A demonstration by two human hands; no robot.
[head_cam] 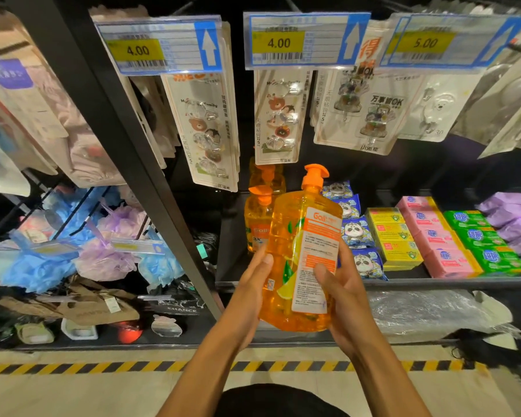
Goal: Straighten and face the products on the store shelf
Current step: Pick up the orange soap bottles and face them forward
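A large orange pump bottle (298, 251) of clear orange liquid is held off the shelf, in front of its edge, with the white back label turned toward me. My left hand (253, 287) holds its left side, thumb across the front. My right hand (340, 296) holds the right side, thumb on the label. Two more orange pump bottles (257, 218) stand behind it at the left end of the dark shelf (403, 282).
Right of the bottles lie blue panda packets (358, 233), yellow (391, 236), pink (433, 236) and green soap boxes (481, 242), and purple packs (518, 218). Hook cards (278, 115) with price tags hang above. A black upright post (124, 136) divides off bath sponges (109, 254) at left.
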